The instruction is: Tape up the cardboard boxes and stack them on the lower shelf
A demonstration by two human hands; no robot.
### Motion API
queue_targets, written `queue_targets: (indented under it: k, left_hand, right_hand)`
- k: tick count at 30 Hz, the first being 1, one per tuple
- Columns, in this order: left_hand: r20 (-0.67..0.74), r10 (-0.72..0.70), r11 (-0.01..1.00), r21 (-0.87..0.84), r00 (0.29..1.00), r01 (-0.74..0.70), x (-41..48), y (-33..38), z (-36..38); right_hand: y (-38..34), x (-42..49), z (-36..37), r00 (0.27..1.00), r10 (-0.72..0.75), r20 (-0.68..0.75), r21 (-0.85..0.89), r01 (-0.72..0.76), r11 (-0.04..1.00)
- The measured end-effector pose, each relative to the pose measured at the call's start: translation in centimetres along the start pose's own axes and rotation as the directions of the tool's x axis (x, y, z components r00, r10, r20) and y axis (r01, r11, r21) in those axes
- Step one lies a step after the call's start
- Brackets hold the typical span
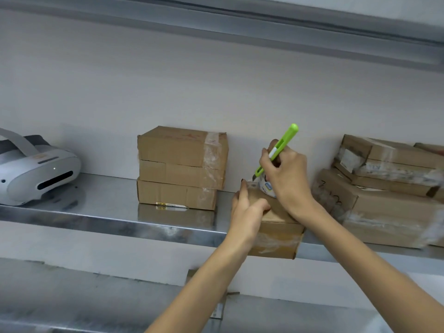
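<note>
A small cardboard box (276,234) sits at the front edge of the steel shelf (108,212), jutting a little over it. My left hand (247,210) lies on the box top with its fingers curled over the far left corner. My right hand (286,174) grips a green utility knife (278,150), blade down at the box's far edge, next to a tape roll (269,187) that is mostly hidden under the hand. A stack of taped boxes (180,167) stands behind to the left.
A pile of taped, plastic-wrapped boxes (384,188) fills the shelf's right end. A white headset (36,169) rests at the left end. A lower steel surface (72,296) runs below and another shelf (288,27) hangs above.
</note>
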State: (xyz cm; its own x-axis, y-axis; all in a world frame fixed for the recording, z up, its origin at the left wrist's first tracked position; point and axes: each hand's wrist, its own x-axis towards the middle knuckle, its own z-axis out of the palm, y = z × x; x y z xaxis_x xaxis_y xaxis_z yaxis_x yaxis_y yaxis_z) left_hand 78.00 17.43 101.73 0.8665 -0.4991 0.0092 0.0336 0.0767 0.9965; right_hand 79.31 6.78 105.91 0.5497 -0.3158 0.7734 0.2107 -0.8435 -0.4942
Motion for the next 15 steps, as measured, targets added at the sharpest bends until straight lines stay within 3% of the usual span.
queue_targets:
  k: [10, 15]
  left_hand:
    - [0.013, -0.001, 1.0, 0.025, 1.0, 0.001, -0.13, 0.21, -0.17]
    - [0.012, 0.01, 0.999, 0.035, 1.0, -0.011, -0.06, 0.02, -0.21]
  right_hand:
    - [0.3, 0.09, 0.48, 0.984, -0.033, 0.176, -0.046, 0.042, 0.998]
    - [0.25, 0.01, 0.28, 0.989, -0.032, 0.145, -0.023, 0.036, 0.999]
